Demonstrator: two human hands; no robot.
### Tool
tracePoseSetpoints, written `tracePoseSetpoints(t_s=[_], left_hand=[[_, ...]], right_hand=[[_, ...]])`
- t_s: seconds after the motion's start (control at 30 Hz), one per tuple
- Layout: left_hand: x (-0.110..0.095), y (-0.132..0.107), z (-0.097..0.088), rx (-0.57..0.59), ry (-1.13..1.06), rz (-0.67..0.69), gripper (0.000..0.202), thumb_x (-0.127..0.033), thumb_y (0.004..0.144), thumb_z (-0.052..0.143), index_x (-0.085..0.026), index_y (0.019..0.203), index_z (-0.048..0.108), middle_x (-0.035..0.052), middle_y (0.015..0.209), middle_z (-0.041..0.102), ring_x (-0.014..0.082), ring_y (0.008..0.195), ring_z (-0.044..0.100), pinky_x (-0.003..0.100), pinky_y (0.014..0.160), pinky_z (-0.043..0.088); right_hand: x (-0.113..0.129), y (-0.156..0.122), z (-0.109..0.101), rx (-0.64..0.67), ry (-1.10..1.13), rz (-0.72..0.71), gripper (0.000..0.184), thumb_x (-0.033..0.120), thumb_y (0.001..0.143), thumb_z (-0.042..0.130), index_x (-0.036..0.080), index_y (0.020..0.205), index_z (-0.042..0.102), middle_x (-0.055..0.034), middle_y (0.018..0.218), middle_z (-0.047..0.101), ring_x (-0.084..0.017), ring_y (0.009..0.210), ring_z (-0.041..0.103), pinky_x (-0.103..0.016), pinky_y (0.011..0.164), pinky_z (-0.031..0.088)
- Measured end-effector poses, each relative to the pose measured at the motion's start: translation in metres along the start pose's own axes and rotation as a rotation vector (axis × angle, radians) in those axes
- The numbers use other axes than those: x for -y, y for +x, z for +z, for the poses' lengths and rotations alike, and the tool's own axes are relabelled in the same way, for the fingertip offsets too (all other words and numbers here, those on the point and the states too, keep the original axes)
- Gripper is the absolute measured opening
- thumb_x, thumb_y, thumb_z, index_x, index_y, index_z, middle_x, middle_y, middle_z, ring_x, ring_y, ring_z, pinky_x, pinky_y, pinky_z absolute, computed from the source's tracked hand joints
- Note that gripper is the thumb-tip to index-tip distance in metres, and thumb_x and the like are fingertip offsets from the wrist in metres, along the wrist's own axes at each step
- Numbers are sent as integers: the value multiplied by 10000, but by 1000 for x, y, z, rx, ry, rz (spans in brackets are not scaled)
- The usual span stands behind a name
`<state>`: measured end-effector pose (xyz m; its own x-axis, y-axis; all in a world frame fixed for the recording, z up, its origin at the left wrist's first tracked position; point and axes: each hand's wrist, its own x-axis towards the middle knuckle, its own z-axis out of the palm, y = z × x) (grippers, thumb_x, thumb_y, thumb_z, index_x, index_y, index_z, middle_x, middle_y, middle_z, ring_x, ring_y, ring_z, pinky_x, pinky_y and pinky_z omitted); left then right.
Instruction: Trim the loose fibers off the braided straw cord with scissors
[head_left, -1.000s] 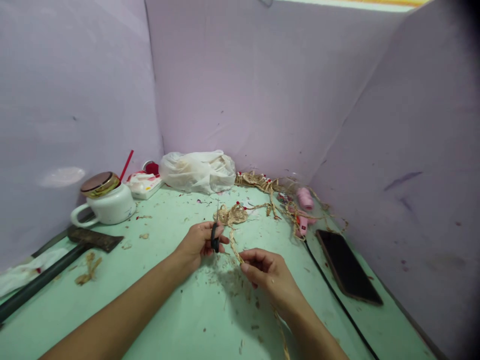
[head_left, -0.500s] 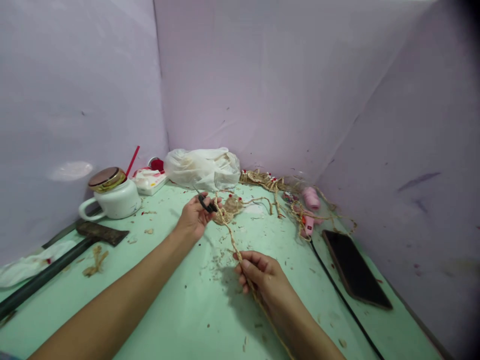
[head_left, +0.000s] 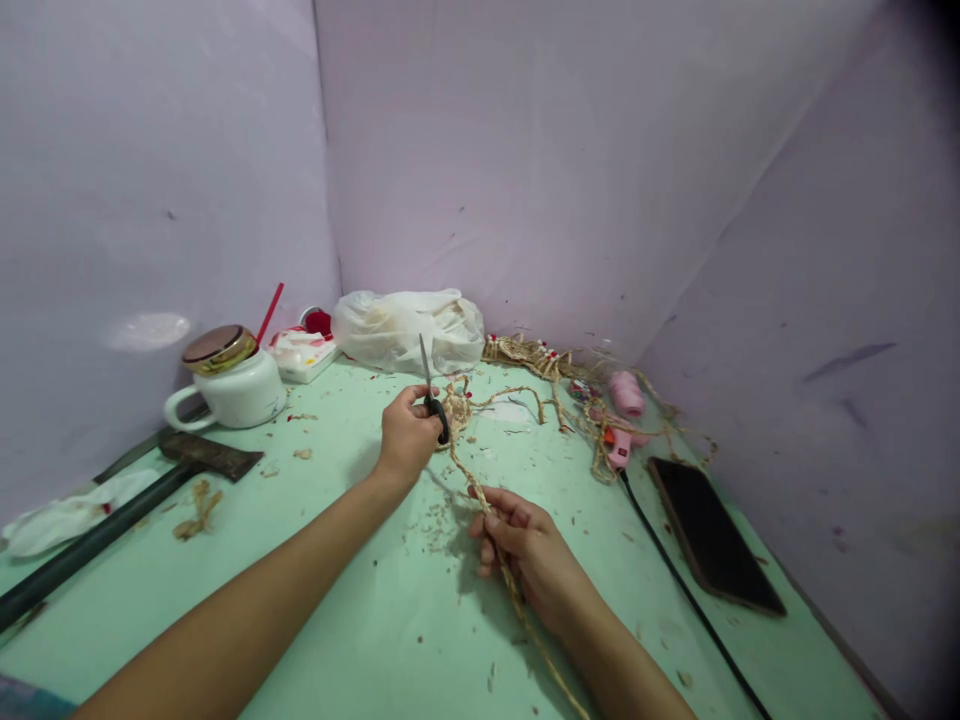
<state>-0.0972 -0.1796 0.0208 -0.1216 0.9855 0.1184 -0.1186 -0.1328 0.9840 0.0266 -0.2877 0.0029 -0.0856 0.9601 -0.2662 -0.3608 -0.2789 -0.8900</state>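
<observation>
My left hand (head_left: 406,436) is closed round the black handles of small scissors (head_left: 430,391), whose blades point up toward the back wall. My right hand (head_left: 521,545) is closed on a braided straw cord (head_left: 466,478) over the green tabletop. The cord runs from a coiled straw piece (head_left: 456,408) beside my left hand, through my right fingers, and on toward the near edge.
A white lidded mug (head_left: 229,386), a hammer (head_left: 112,520) and a crumpled cloth (head_left: 67,508) lie at the left. A white plastic bag (head_left: 409,328) sits at the back. A pink glue gun (head_left: 619,448) with its black cable, pink thread spool (head_left: 626,392) and dark phone (head_left: 712,547) lie right. Lilac walls enclose the table.
My left hand moved away from me with the scissors and turned them so the blades point up. The cord between the coil and my right hand has lengthened.
</observation>
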Motion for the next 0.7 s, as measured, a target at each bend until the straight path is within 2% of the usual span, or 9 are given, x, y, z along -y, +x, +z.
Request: tracePoseSetpoints(t_s=[0.07,0.17,0.33,0.5,0.6,0.7], left_hand=[[5,5,-2,-23,37,17,337,-175,540,584,-154,866,500,-39,518,549,105,434,521,166,380,353],[17,9,-4,-34,85,34,313,-143,532,566,-157,842,519,-43,488,539,108,433,517,169,388,352],[29,15,-8,-61,166,72,300,-125,533,548,-156,831,542,-43,483,539,91,409,482,159,376,319],[30,22,-14,-82,222,76,291,-142,563,527,-158,853,527,-37,496,542,97,404,485,167,372,319],[32,23,-14,-74,276,97,299,-144,570,519,-159,868,526,-35,508,541,98,422,488,168,385,320],[35,23,-13,-50,346,128,292,-146,572,513,-164,863,535,-45,499,526,90,424,470,168,400,312]], right_hand=[[2,-3,1,76,-4,22,292,226,606,675,126,873,610,-10,612,597,-68,383,442,-204,366,355],[4,-7,2,167,-7,31,286,243,634,671,118,887,626,-39,685,626,-77,437,500,-200,402,381],[6,-11,0,227,34,102,366,176,613,694,143,969,612,-89,894,645,-121,619,601,-253,581,459],[10,-12,-3,262,56,152,453,102,575,697,149,1013,597,-114,988,633,-171,759,623,-320,726,451],[10,-11,-3,257,62,152,450,73,582,666,146,1020,594,-107,968,640,-158,729,620,-297,692,456],[8,-8,-3,221,66,152,434,17,562,614,143,977,618,-84,884,655,-99,599,573,-186,501,407]])
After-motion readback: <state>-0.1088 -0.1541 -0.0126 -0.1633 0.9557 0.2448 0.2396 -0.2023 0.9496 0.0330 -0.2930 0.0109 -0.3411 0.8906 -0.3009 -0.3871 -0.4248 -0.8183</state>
